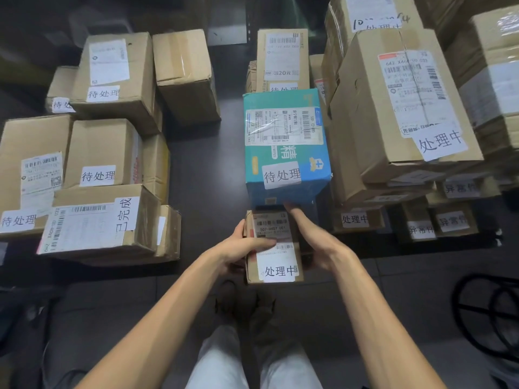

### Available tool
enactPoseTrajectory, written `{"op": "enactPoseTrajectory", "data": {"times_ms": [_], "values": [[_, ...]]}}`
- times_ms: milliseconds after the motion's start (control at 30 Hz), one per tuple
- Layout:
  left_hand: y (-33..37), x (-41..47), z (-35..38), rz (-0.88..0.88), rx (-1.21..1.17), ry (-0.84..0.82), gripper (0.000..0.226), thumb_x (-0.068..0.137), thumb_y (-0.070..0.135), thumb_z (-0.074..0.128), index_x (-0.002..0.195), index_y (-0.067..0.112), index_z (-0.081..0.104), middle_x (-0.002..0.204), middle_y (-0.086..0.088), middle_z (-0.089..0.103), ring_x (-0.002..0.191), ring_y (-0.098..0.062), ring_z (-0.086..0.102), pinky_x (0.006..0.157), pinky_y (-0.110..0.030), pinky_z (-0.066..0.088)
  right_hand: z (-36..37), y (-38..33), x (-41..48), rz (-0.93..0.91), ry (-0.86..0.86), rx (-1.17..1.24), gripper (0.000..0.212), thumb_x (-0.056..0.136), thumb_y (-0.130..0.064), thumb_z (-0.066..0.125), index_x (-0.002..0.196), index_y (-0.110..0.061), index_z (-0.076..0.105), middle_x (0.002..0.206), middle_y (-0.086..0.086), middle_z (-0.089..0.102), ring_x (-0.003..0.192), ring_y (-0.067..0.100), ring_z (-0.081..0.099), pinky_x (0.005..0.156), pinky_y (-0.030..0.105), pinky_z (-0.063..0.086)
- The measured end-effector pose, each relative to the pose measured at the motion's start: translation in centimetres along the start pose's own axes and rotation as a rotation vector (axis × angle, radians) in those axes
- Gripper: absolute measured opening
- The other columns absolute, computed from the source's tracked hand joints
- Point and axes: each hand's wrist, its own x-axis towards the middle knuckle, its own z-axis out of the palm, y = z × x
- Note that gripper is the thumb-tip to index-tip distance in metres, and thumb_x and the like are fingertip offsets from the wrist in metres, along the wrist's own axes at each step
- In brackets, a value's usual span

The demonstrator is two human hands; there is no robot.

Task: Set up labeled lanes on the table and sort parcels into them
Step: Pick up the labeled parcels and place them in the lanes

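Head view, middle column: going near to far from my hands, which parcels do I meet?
First the small brown parcel marked 处理中 → blue box marked 待处理 → upright brown box with the 20元 label.

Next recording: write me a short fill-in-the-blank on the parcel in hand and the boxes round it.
1. The left hand and right hand together hold a small brown cardboard parcel whose white sticker reads ____.
2. Directly beyond it stands a printed cardboard carton whose main colour is ____.
3. The large brown cardboard box at near left carries a sideways sticker reading ____.
Missing words: 处理中; blue; 已完成.
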Motion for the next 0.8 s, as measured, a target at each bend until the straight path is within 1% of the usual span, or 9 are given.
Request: {"op": "enactPoseTrajectory", "data": {"times_ms": [67,133,200,267,400,533,667,733,800], "values": [[-0.1,-0.2,-0.1,-0.005,-0.046,0.027,0.076,0.081,0.033,0.083,0.141,0.031,0.036,0.117,0.000,0.073,0.104,-0.019,0.071,0.094,-0.045,0.055,0.1,0.2,0.0,0.005,0.009,0.010,0.067,0.083,-0.085,0.046,0.111,-0.032,0.074,0.110,-0.001,0.077,0.114,0.023,0.066,0.111,0.059,0.040],[0.1,-0.3,-0.2,-0.017,-0.108,0.037,0.084,0.081,0.030,0.083,0.146,0.029,0.029,0.116,-0.004,0.071,0.101,-0.022,0.072,0.083,-0.042,0.058,0.2,0.3,0.0,0.020,0.007,0.029,0.067,0.080,-0.086,0.048,0.114,-0.032,0.071,0.115,0.001,0.075,0.118,0.024,0.064,0.113,0.061,0.037],[0.2,-0.4,-0.7,-0.019,-0.141,0.031,0.105,0.072,0.033,0.089,0.152,0.030,0.020,0.118,-0.007,0.070,0.102,-0.026,0.072,0.087,-0.046,0.059,0.5,0.3,-0.1,0.034,0.004,0.039,0.068,0.079,-0.086,0.051,0.118,-0.032,0.066,0.119,0.003,0.072,0.121,0.027,0.061,0.114,0.063,0.034],[0.3,-0.8,-1.3,-0.039,-0.122,0.006,0.115,0.064,0.039,0.090,0.151,0.032,0.016,0.118,-0.010,0.070,0.104,-0.029,0.072,0.096,-0.052,0.056,0.6,0.3,-0.2,0.051,0.001,0.027,0.073,0.077,-0.086,0.053,0.123,-0.030,0.064,0.121,0.004,0.072,0.119,0.029,0.062,0.113,0.065,0.034],[0.3,-1.5,-2.1,-0.069,-0.087,-0.038,0.093,0.080,0.038,0.082,0.147,0.029,0.018,0.116,-0.010,0.071,0.101,-0.026,0.073,0.094,-0.046,0.058,0.9,-0.3,-0.8,0.008,-0.023,-0.018,0.059,0.089,-0.077,0.047,0.124,-0.032,0.063,0.123,0.003,0.071,0.118,0.027,0.061,0.109,0.061,0.038],[0.3,-2.4,-2.4,-0.072,-0.044,-0.117,0.098,0.071,0.040,0.087,0.144,0.025,0.023,0.114,-0.010,0.074,0.096,-0.024,0.076,0.086,-0.037,0.061,1.1,-0.3,-1.3,0.019,-0.018,-0.005,0.063,0.088,-0.078,0.047,0.113,-0.024,0.067,0.108,0.007,0.077,0.105,0.026,0.069,0.083,0.043,0.051],[0.0,-3.0,-1.9,-0.051,-0.063,-0.143,0.087,0.081,0.035,0.080,0.146,0.025,0.024,0.118,-0.009,0.072,0.096,-0.021,0.075,0.081,-0.032,0.062,1.3,0.3,-1.0,-0.004,-0.049,-0.055,0.072,0.088,-0.078,0.049,0.116,-0.016,0.070,0.101,0.008,0.079,0.102,0.027,0.074,0.100,0.049,0.053],[-0.2,-3.1,-1.8,-0.036,-0.098,-0.136,0.084,0.085,0.033,0.079,0.147,0.025,0.022,0.121,-0.010,0.071,0.098,-0.023,0.074,0.082,-0.034,0.062,1.4,0.2,-1.1,-0.022,-0.050,-0.047,0.069,0.090,-0.073,0.051,0.117,-0.011,0.069,0.100,0.010,0.079,0.099,0.027,0.075,0.100,0.047,0.054],[-0.2,-3.3,-1.8,-0.018,-0.143,-0.136,0.092,0.079,0.035,0.083,0.147,0.026,0.022,0.121,-0.011,0.071,0.099,-0.025,0.075,0.082,-0.036,0.062,1.4,0.0,-1.2,-0.045,-0.065,-0.034,0.065,0.092,-0.067,0.055,0.117,-0.009,0.068,0.100,0.010,0.079,0.098,0.026,0.076,0.099,0.045,0.056]]}}
